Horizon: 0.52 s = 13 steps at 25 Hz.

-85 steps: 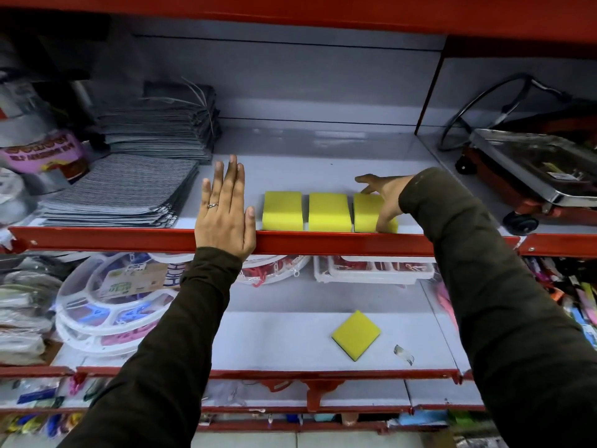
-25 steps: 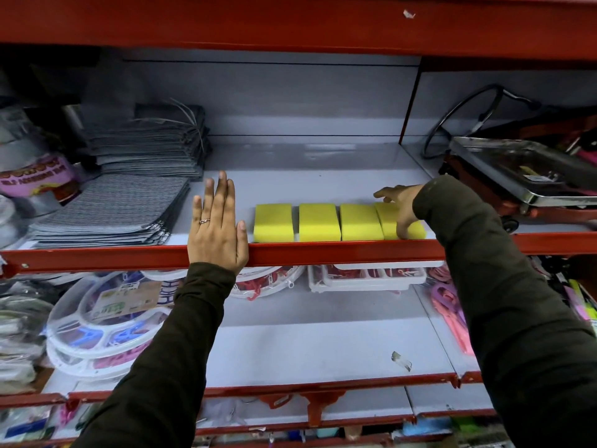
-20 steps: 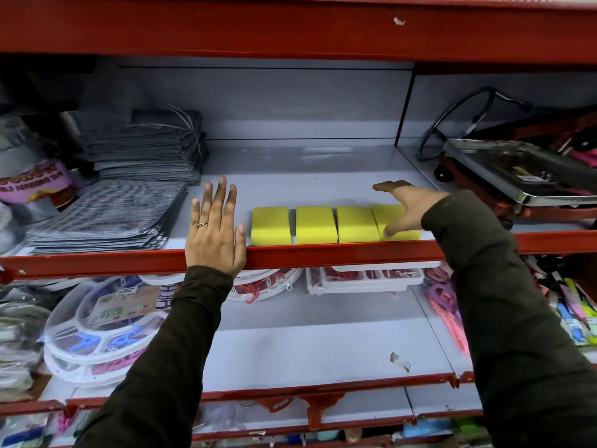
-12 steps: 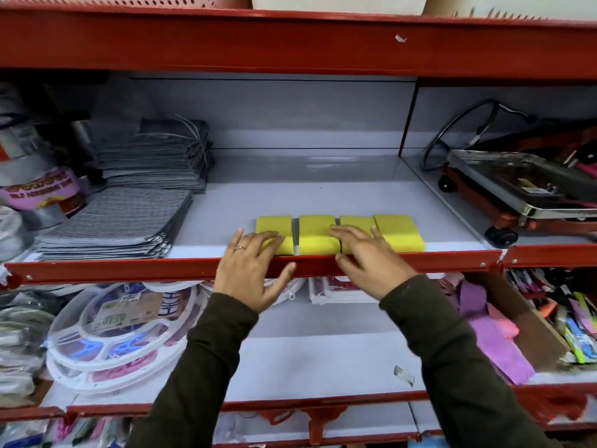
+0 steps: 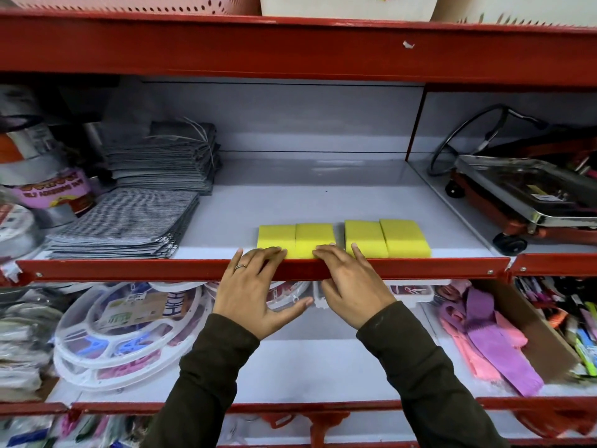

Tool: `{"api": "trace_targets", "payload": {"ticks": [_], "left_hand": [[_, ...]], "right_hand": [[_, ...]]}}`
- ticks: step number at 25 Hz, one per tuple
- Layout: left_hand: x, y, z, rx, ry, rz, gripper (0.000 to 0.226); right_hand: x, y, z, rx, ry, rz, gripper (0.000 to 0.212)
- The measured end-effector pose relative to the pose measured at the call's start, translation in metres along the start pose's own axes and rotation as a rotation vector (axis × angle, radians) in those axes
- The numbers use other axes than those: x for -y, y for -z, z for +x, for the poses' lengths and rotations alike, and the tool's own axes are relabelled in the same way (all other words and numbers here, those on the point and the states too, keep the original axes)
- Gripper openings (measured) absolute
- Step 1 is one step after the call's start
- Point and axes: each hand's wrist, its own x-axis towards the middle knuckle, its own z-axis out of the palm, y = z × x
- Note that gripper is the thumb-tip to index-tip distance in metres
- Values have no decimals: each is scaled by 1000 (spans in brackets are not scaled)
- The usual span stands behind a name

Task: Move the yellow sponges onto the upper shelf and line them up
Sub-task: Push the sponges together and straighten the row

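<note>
Four yellow sponges [image 5: 342,237] sit in a row at the near edge of the upper shelf [image 5: 323,202], two touching pairs split by a small gap. The left hand [image 5: 255,291] and right hand [image 5: 350,286] lie flat over the red shelf lip [image 5: 129,270], fingers spread, holding nothing, fingertips touching the sponges' near sides.
</note>
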Motion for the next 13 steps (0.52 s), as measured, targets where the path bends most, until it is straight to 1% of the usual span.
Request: {"api": "trace_targets", "payload": {"ticks": [6,8,10,11,13], "left_hand": [[0,7,-2,66,42,0,94],[-9,9,2,56,59,-11,90],[-26,8,10,57,60,-93,84],[-38,6,17,83,37,-128,84],[-63,-2,32,152,-66,-141,86]], "right_hand": [[6,-1,-1,-13,11,12,62],[-1,7,-5,-42,-11,17,60],[-16,19,-12,-103,-71,14,59],[-26,25,-18,-130,-121,6,58],[-49,33,-29,-160,-250,-13,59]]}}
